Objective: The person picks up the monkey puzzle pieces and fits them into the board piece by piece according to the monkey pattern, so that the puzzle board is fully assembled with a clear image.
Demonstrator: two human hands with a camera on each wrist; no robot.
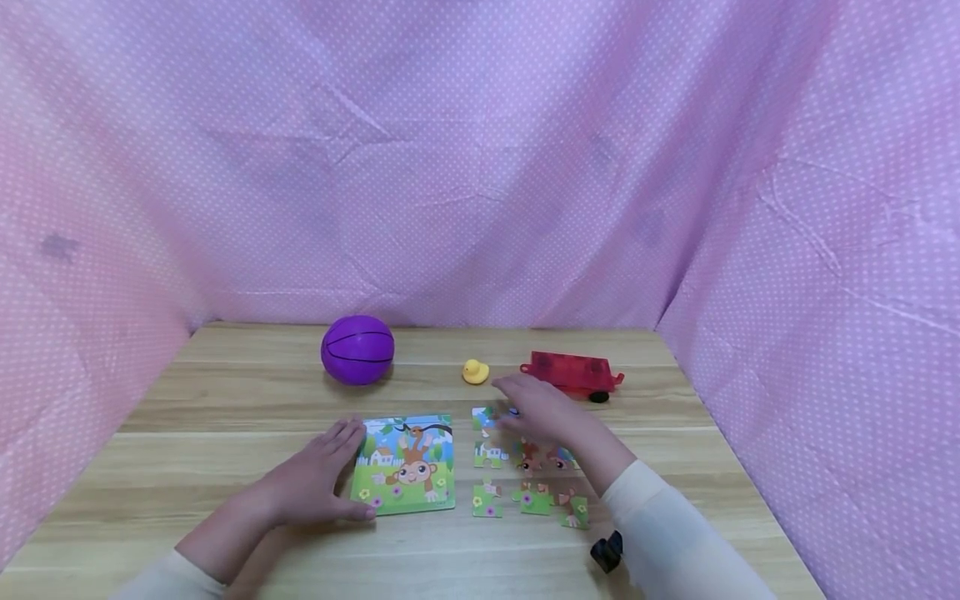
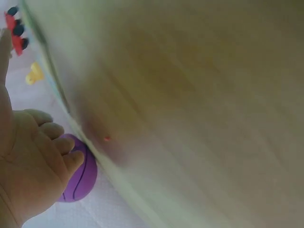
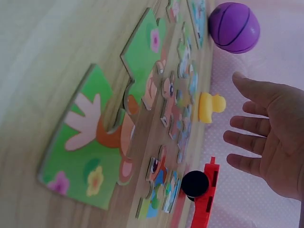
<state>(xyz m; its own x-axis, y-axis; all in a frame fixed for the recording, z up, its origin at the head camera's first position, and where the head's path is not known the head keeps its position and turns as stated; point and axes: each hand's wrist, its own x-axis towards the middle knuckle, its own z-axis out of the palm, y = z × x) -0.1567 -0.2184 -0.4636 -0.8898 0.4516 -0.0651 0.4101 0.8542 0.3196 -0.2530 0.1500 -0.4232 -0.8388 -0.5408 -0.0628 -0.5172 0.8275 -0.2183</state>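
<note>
Beside the left edge of a square monkey picture board point(image 1: 405, 467) is my left hand point(image 1: 315, 475), its thumb at the lower left corner and its fingers along the upper left. In the left wrist view the fingers point(image 2: 61, 142) look extended and hold nothing. My right hand point(image 1: 543, 412) hovers over the back rows of loose jigsaw pieces point(image 1: 487, 500), hiding some of them. Seen from the right wrist, its palm is bare and its fingers point(image 3: 249, 126) are spread. Nearest that camera lies a green jigsaw piece point(image 3: 85, 137) with a monkey's hand and flowers.
Behind the board sits a purple ball point(image 1: 357, 350). A yellow toy duck point(image 1: 475, 372) and a red toy wagon point(image 1: 573, 373) stand near the right hand's fingers. A small black object point(image 1: 606, 552) shows by the right sleeve. Pink dotted cloth point(image 1: 450, 208) surrounds the wooden table point(image 1: 247, 375).
</note>
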